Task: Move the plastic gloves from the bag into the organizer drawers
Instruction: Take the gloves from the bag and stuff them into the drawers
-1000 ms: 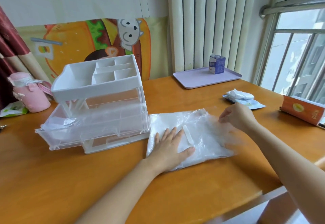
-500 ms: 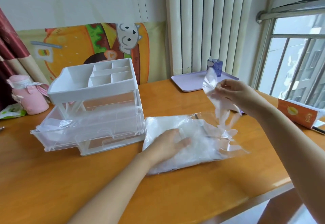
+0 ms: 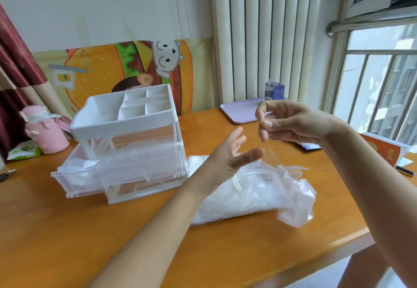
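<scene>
The clear bag stuffed with plastic gloves lies on the wooden table, just right of the organizer. The organizer has a white divided top tray, and its upper clear drawer is pulled out to the left with crumpled clear film inside. My left hand hovers above the bag with fingers spread and holds nothing. My right hand is raised higher, fingers curled, pinching a thin plastic glove whose loose end drapes over the bag's right end. The film near the fingers is barely visible.
A pink bottle and a green packet sit at the far left. A lilac tray with a small blue carton stands by the radiator. An orange box and a pen lie right. The table's front edge runs close below the bag.
My left hand has lifted off the bag and opened in the air. My right hand pulled a glove out of the bag and raised it up and to the left.
</scene>
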A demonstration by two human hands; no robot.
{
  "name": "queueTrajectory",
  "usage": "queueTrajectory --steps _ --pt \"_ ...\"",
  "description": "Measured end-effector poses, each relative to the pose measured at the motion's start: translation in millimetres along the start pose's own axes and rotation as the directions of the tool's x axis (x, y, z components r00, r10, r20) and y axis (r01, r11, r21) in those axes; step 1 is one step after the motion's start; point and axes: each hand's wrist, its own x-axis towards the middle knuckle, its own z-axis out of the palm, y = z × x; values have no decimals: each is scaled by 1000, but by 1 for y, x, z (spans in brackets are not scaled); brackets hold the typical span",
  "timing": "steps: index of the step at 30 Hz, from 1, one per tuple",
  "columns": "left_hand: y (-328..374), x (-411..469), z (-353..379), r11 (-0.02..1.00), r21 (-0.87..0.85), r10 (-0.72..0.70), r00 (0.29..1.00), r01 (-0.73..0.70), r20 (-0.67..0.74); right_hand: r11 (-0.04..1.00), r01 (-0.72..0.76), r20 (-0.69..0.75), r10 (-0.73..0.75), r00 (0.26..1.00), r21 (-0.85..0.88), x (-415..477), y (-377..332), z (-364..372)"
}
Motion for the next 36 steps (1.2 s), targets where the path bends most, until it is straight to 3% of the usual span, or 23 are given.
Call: queueTrajectory --steps 3,6,11,15,18,21,24,28,30,33,36 --pt "-19 2 9 953 302 -55 997 35 56 959 -174 -61 164 984 -222 4 11 1" --pt "-40 4 19 897 433 -115 993 90 32 783 -424 -220 363 905 -454 5 35 -3" --pt "-42 19 41 905 403 -168 985 134 49 536 -705 -509 490 708 -464 -8 63 -12" --pt "-39 27 67 956 278 -112 991 89 67 550 -760 -529 554 643 -347 -27 66 -7" --pt "-35 30 74 970 237 -29 997 46 -75 597 -726 -498 539 679 -343 -38 69 -8" --pt "-19 28 61 957 284 -14 989 55 -146 828 -540 -495 409 767 -152 -47 67 -13" --pt "16 17 34 940 329 -34 985 89 -169 930 -332 -423 239 874 -160 -46 56 -16" --pt "60 -3 -5 971 204 -79 969 129 -236 968 -198 -156 175 972 -152 -29 32 -12" --pt "76 -13 -27 966 219 -61 946 136 -319 975 -188 -59 182 981 -118 -16 19 -3" --pt "91 -33 -67 942 301 -47 945 150 -323 988 -120 -88 112 990 -94 7 4 10" --pt "92 -54 -101 948 277 -76 956 158 -284 996 -63 -145 52 988 -70 31 -11 21"
